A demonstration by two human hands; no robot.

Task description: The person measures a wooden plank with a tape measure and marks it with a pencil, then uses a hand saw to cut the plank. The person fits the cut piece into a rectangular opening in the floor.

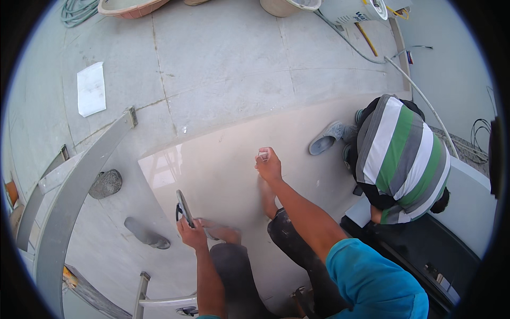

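Observation:
My left hand (192,232) is closed round the black handle of a flat grey tool (184,206), seen nearly edge-on; it looks like a hand trowel. Further right and forward, my right hand (269,165) has its fingers curled together above a large glossy beige slab (228,154). A small pale thing shows at those fingertips, too small to name. My bare feet are on the slab, between and below my hands.
At the right, a person in a striped shirt (404,154) bends over beside a grey shoe (326,137) and a black bench-like surface (425,250). A metal ladder (79,186) stands left, near a slipper (146,233) and a grey stone-like lump (106,184). Buckets (289,6) and a hose line the back.

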